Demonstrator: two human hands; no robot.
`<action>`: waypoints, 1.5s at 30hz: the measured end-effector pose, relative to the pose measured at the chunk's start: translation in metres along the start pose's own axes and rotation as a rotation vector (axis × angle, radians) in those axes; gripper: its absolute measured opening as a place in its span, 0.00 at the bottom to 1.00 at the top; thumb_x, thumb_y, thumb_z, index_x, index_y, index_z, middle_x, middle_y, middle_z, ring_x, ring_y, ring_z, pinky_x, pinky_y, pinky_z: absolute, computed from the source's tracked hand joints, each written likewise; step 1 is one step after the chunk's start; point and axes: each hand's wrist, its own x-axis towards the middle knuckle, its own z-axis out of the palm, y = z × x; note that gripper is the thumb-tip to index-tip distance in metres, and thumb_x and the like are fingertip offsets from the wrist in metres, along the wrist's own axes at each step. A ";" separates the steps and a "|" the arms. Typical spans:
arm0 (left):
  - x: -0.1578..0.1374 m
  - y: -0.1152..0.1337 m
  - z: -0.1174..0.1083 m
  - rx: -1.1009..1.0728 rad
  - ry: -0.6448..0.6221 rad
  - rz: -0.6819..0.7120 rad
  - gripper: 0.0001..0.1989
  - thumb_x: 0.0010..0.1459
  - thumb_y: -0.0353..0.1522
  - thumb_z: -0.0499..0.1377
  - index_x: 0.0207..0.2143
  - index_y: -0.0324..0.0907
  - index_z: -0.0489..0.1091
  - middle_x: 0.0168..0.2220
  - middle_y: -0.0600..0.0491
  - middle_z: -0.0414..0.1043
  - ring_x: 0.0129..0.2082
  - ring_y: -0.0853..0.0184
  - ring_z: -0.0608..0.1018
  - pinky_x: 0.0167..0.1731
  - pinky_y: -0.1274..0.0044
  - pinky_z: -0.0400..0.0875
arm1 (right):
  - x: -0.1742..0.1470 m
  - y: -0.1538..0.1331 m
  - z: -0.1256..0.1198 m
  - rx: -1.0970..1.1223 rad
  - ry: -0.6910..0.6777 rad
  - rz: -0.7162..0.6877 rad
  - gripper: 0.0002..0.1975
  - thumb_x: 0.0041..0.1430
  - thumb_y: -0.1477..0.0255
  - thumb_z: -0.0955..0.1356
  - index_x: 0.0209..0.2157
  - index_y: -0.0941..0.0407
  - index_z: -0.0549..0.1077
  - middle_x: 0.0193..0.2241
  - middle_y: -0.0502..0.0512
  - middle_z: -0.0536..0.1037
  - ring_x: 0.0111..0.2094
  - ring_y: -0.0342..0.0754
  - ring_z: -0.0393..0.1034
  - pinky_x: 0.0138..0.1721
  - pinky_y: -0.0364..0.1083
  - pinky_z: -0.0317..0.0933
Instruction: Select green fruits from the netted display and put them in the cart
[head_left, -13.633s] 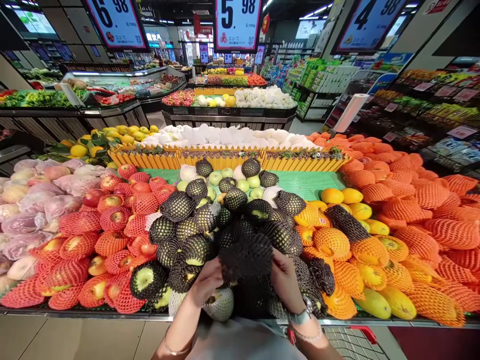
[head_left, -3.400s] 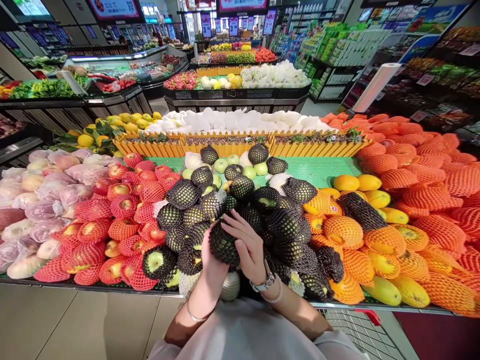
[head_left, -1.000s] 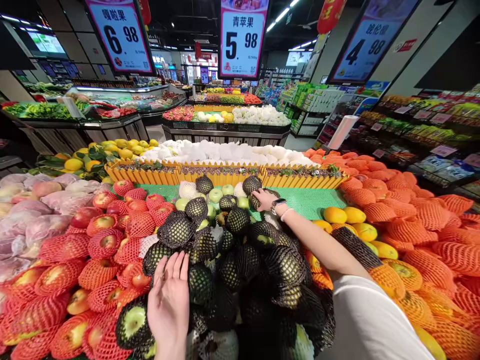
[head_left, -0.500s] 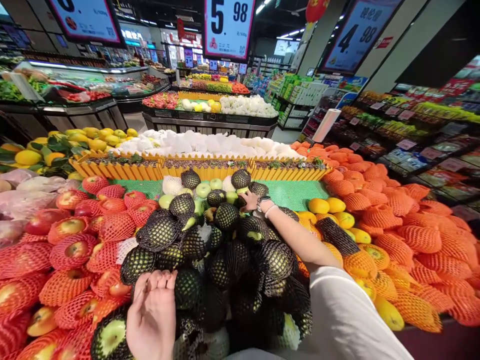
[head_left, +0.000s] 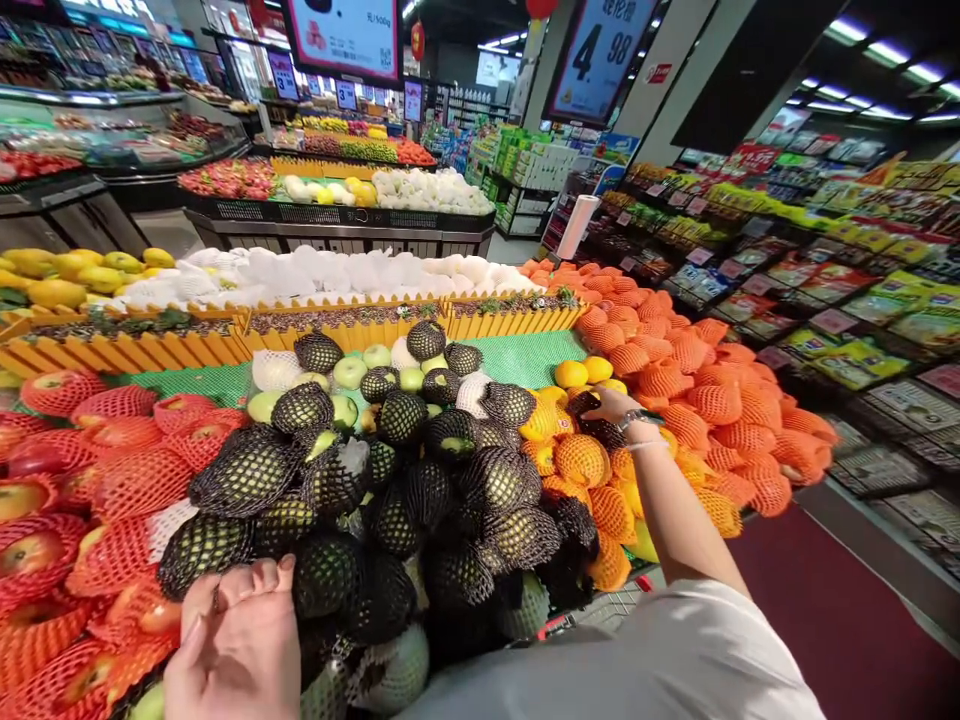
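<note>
My left hand (head_left: 238, 635) is palm up at the lower left, its fingers loosely curled and nothing in it. It is beside green fruit in black foam nets (head_left: 330, 575). Farther right, my right hand (head_left: 616, 404), with a dark wristband, reaches down onto a black foam net (head_left: 598, 428) lying among the yellow oranges. Its fingers are closed on the net; whether a fruit is inside is hidden. Orange-netted fruit (head_left: 583, 458) lies just in front of that hand, and bare yellow fruit (head_left: 571, 374) just behind it.
Red-netted apples (head_left: 146, 480) are heaped on the left, orange-netted fruit (head_left: 712, 400) on the right. A yellow picket planter (head_left: 337, 325) runs along the back, before white-wrapped fruit (head_left: 322, 275). Shelves of packets (head_left: 847, 310) stand to the right.
My right hand has left the green fruit at the back of the black-netted pile and moved right onto the black net among the oranges. The view has turned right; my left hand stays palm up.
</note>
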 end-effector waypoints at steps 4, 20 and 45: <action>-0.006 -0.007 0.000 0.137 -0.138 0.101 0.06 0.49 0.35 0.61 0.27 0.44 0.67 0.23 0.59 0.63 0.27 0.67 0.67 0.36 0.73 0.70 | -0.024 -0.002 -0.014 -0.062 -0.052 0.128 0.09 0.51 0.68 0.74 0.30 0.57 0.73 0.28 0.60 0.78 0.35 0.57 0.76 0.40 0.54 0.67; -0.049 -0.050 -0.014 0.613 -0.525 0.194 0.17 0.57 0.37 0.66 0.50 0.47 0.75 0.50 0.46 0.74 0.50 0.58 0.75 0.54 0.66 0.69 | -0.163 -0.204 0.040 0.486 -0.348 -0.638 0.15 0.66 0.66 0.67 0.53 0.50 0.67 0.46 0.57 0.78 0.48 0.54 0.76 0.48 0.54 0.73; -0.038 -0.002 -0.002 1.055 -1.171 0.153 0.14 0.57 0.22 0.49 0.26 0.44 0.70 0.31 0.51 0.74 0.33 0.64 0.77 0.35 0.76 0.69 | -0.157 -0.252 0.044 0.207 -0.507 -1.139 0.09 0.68 0.77 0.62 0.35 0.55 0.73 0.33 0.54 0.75 0.34 0.49 0.70 0.33 0.46 0.68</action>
